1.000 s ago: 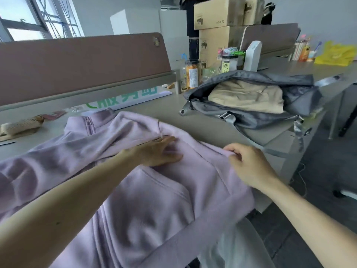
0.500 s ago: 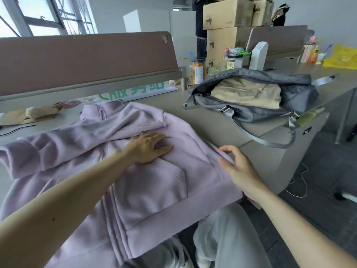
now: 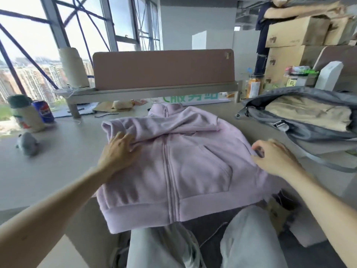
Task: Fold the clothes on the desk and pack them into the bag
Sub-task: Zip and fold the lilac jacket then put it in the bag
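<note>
- Lilac zip jacket (image 3: 185, 161) is laid front-up on the desk (image 3: 48, 167), collar pointed away from the person, zip closed. Hem is hung over the near desk edge, above the person's knees.
- One sleeve is folded across the chest w/ its cuff end at the L side.
- L hand (image 3: 119, 151) is laid flat on that sleeve near the cuff end. Fingers are spread & nearly straight, cloth is pressed down, nothing is gripped.
- R hand (image 3: 274, 155) is set at the jacket's R edge w/ fingers curled. Cloth is touched, but it can't be told whether the edge is pinched (blurred).
- Grey bag (image 3: 301, 132) is lying open on the desk, R of the jacket, near but apart. A beige garment (image 3: 309, 113) is seen folded inside.
- Brown divider panel (image 3: 164, 68) is stood behind the jacket, and cardboard boxes (image 3: 295, 35) are stacked beyond the bag.
- Soda can (image 3: 43, 111) & small grey plush toy (image 3: 27, 143) are seen at far L of the desk, well apart from the jacket.
</note>
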The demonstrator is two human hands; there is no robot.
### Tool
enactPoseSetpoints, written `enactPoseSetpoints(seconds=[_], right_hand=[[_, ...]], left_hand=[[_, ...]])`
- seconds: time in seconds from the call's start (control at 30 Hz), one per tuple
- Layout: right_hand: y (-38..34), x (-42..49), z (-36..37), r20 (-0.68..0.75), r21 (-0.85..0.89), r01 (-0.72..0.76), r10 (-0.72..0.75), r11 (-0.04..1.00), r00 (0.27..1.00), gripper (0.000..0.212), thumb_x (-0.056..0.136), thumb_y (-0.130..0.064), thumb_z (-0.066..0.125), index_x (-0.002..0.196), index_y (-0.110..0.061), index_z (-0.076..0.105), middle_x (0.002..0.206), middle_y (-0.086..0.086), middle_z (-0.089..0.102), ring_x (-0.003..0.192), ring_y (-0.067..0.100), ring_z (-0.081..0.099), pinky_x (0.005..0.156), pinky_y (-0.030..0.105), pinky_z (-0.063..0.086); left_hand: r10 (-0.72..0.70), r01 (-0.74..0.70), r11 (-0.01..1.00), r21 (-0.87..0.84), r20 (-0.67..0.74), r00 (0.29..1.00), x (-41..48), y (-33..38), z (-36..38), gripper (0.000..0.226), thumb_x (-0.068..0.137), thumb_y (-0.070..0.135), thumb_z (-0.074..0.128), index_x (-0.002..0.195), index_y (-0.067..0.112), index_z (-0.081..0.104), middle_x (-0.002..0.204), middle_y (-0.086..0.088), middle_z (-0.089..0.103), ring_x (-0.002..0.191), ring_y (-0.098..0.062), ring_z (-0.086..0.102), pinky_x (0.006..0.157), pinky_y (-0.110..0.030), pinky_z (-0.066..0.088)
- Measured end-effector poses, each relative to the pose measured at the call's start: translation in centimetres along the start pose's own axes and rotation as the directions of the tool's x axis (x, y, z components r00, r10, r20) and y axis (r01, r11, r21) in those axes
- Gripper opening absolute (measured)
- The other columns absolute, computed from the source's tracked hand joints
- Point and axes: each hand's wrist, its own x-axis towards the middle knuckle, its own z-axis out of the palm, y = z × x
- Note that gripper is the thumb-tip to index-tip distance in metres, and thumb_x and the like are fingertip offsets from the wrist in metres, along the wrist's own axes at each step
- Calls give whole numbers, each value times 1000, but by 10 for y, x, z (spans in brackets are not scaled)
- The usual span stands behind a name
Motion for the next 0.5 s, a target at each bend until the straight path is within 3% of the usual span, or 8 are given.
enactPoseSetpoints(seconds=[0.07, 0.13, 0.17, 0.23, 0.3, 0.33, 0.43, 0.5], right_hand=[[-21, 13, 4, 62, 53, 66, -69, 996, 996, 30, 88, -39, 64, 114, -25, 62, 108, 1, 53, 98, 27, 56, 78, 34, 43], [-45, 23, 9, 122, 92, 131, -141, 987, 982, 40, 87, -46, 66, 120, -24, 61, 121, 1, 56, 107, 24, 55, 84, 33, 43], [-57, 27, 14, 141, 96, 166, -178, 981, 974, 46, 85, -50, 67, 123, -24, 61, 128, 0, 56, 114, 23, 54, 88, 33, 43], [-79, 31, 23, 200, 105, 217, -234, 971, 952, 61, 80, -63, 66, 127, -25, 60, 134, -1, 55, 121, 22, 52, 97, 34, 42], [-96, 32, 34, 264, 156, 248, -283, 956, 922, 85, 65, -83, 57, 128, -27, 58, 134, -4, 56, 120, 19, 53, 101, 35, 43], [-102, 31, 40, 278, 181, 260, -303, 949, 912, 95, 57, -92, 50, 128, -30, 56, 135, -5, 55, 121, 18, 53, 103, 37, 43], [-105, 36, 58, 287, 200, 275, -324, 940, 901, 108, 45, -104, 36, 129, -38, 50, 138, -10, 48, 126, 16, 50, 107, 43, 41], [-101, 42, 63, 284, 233, 273, -334, 933, 899, 102, 49, -102, 40, 129, -41, 50, 139, -13, 48, 129, 13, 48, 109, 44, 39]], left_hand=[[-255, 254, 966, -37, -24, 967, -13, -23, -21, 54, 91, 55, 59, 119, 10, 58, 113, -15, 58, 100, -39, 58, 80, -45, 49], [-463, 480, 874, -78, 171, 870, -27, -38, -40, 54, 91, 52, 64, 117, 6, 57, 111, -15, 58, 97, -34, 59, 73, -37, 44], [-494, 549, 827, -122, 307, 813, -34, -42, -49, 46, 90, 50, 66, 107, 7, 62, 102, -14, 60, 87, -29, 58, 67, -33, 40], [-402, 564, 785, -257, 482, 779, -50, -39, -63, 33, 86, 41, 72, 72, 13, 64, 72, -5, 57, 64, -18, 47, 59, -30, 31], [-237, 527, 694, -490, 537, 810, -61, -25, -72, 33, 78, 37, 76, 56, 18, 63, 62, 1, 54, 60, -14, 45, 59, -29, 32], [-178, 534, 566, -628, 539, 823, -66, -16, -74, 28, 80, 31, 72, 58, 15, 69, 66, -2, 61, 63, -15, 54, 62, -28, 38], [-1, 578, 88, -811, 580, 814, -77, -2, -70, 28, 91, 19, 57, 109, 4, 73, 113, -20, 71, 98, -28, 69, 92, -39, 49], [5, 593, 11, -805, 593, 805, -84, 5, -64, 30, 92, 15, 59, 118, 3, 68, 121, -22, 68, 104, -33, 67, 94, -44, 51]])
